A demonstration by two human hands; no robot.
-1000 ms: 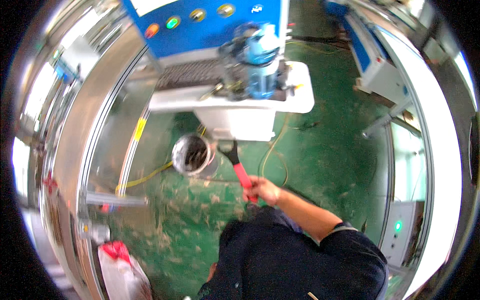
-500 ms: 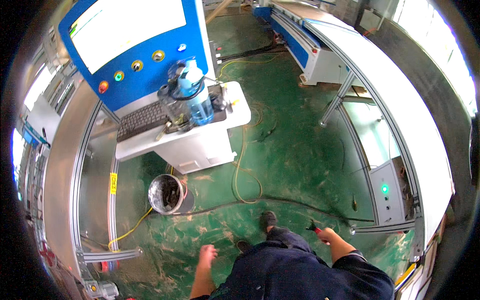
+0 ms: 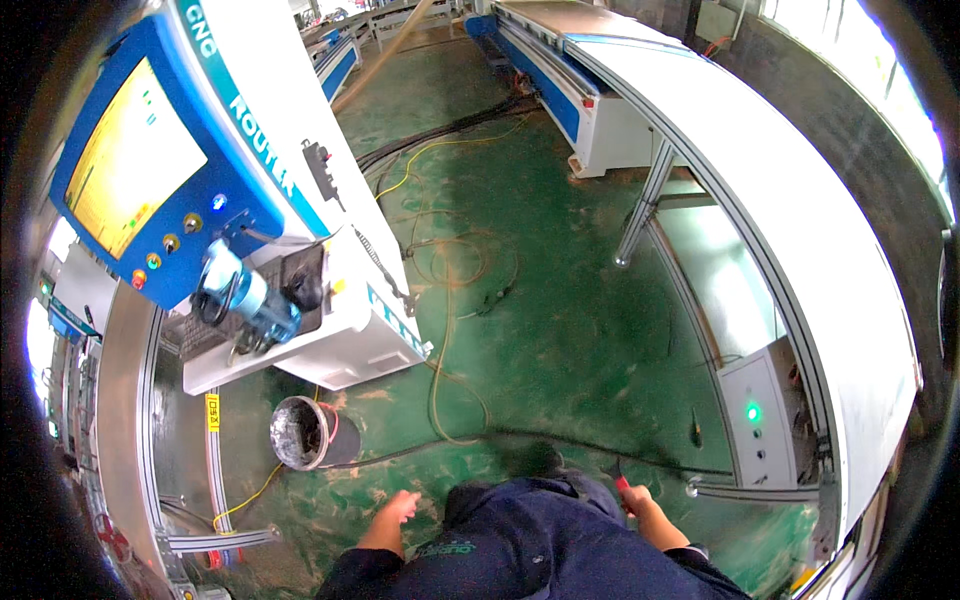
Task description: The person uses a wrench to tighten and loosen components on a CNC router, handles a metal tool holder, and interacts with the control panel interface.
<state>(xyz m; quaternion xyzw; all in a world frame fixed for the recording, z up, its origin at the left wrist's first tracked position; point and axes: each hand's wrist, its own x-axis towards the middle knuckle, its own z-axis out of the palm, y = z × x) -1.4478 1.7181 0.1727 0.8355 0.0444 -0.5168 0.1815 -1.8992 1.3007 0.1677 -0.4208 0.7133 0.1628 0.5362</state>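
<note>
My right hand (image 3: 636, 499) is closed round a small tool with a red handle (image 3: 622, 483). Its dark tip points away from me over the green floor, and its kind is too small to make out. On the other side, my left hand (image 3: 402, 507) hangs beside my body with loosely bent fingers and nothing visible in it. The nearest thing ahead of that hand is a bucket (image 3: 315, 436) with a pale-smeared inside and dark stuff in it. Dark clothing covers my body between the hands.
A blue and white machine console (image 3: 230, 180) stands at left, with a blue bottle (image 3: 262, 312) on its shelf. At right runs a long white-topped table (image 3: 800, 220) on metal legs, with a grey control box (image 3: 757, 420) beneath. A black cable (image 3: 560, 438) and yellowish hose (image 3: 436, 390) cross the floor.
My view has moved forward and turned, so the console and bucket sit further left in it. The red-handled tool stays in my right hand. My left hand hangs empty in both frames.
</note>
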